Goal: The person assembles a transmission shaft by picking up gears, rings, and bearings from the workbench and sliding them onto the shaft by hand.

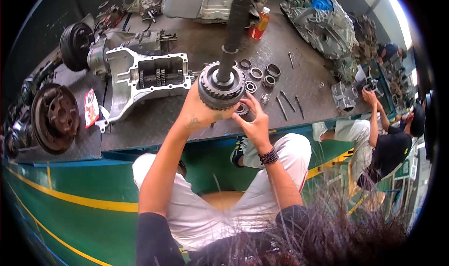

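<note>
A metal gear shaft (228,62) stands upright in front of me, with a wide toothed gear assembly (221,99) at its near end. My left hand (189,108) is wrapped round the gear assembly from the left and below. On its right side, my right hand (255,125) has thumb and fingers curled against the rim. A small gear (242,109) shows between those right fingers; whether it is touched I cannot tell. Just beyond lie loose rings and bearings, among them a ring (273,70), a bearing (251,87) and a small gear (269,81).
An opened gearbox housing (133,86) stands left, beside a rusty brake drum (55,118). Metal pins (282,108) lie right of the rings. A bottle (259,23) and a large transmission casing (322,25) are farther back. Another person (386,153) works at the right.
</note>
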`<state>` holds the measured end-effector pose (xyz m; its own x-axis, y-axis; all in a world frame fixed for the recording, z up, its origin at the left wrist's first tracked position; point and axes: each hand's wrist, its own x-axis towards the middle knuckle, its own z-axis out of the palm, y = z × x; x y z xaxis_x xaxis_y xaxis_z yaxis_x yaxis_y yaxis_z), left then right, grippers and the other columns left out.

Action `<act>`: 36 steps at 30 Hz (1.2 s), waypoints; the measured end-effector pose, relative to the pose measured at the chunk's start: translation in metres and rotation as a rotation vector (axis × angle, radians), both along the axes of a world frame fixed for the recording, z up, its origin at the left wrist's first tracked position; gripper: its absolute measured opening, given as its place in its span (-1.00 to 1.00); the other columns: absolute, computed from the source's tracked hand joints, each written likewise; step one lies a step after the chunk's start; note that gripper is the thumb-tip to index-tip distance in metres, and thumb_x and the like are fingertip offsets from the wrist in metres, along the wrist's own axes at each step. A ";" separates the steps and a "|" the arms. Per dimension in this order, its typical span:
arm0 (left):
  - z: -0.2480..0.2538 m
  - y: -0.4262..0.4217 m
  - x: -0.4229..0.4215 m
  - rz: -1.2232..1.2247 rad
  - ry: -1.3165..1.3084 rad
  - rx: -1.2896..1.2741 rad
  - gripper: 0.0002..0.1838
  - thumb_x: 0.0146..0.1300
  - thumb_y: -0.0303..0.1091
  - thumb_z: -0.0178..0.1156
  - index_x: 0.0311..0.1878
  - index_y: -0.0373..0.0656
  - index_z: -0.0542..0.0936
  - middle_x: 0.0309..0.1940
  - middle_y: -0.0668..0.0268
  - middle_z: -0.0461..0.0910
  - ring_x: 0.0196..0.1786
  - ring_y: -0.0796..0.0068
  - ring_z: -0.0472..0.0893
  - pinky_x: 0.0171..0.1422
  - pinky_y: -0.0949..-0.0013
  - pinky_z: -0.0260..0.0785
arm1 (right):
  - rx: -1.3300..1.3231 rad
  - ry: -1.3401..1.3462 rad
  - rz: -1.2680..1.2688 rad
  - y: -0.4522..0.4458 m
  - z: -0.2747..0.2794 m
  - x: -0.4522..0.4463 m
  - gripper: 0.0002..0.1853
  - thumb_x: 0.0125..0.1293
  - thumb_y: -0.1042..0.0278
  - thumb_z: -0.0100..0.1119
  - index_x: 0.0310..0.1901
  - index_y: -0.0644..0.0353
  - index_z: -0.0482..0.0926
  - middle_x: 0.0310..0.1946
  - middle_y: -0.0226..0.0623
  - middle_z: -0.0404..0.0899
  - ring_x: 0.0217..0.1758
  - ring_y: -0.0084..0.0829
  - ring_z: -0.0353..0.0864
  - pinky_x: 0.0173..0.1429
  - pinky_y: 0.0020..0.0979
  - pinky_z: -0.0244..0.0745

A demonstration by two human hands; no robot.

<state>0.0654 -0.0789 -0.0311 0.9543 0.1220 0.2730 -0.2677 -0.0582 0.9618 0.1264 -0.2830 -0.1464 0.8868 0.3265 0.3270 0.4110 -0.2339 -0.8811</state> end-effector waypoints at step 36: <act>0.000 -0.001 -0.003 -0.041 -0.032 -0.011 -0.17 -0.03 -0.42 0.64 0.34 -0.22 0.44 0.12 0.31 0.64 0.15 0.51 0.61 0.40 0.32 0.44 | 0.249 -0.640 0.404 0.066 0.371 0.006 -0.56 0.62 0.07 0.20 0.22 0.30 0.69 0.07 -0.30 0.77 0.07 -0.44 0.80 0.24 -0.44 0.65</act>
